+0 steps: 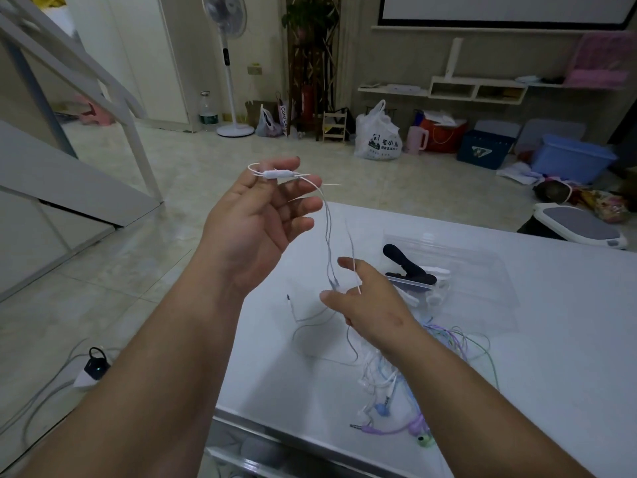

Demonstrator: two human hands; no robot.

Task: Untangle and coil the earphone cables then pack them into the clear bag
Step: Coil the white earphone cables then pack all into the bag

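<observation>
A white earphone cable point(329, 232) hangs between my two hands above the white table point(517, 357). My left hand point(262, 215) is raised, fingers spread, with the cable's inline remote point(275, 174) pinched at the fingertips. Lower down, my right hand point(365, 301) holds the same cable between its fingers. The cable's plug end point(289, 298) trails loose on the table. A tangle of blue, purple, green and white earphones point(406, 384) lies under my right forearm. The clear bag point(458, 270) lies flat behind my right hand, with a black clip point(408, 267) on it.
The table's near edge point(262, 432) runs under my arms. On the floor to the left lies a power strip with cables point(91, 369). Farther back stand a fan point(229, 63), bags and plastic boxes point(572, 157) along the wall.
</observation>
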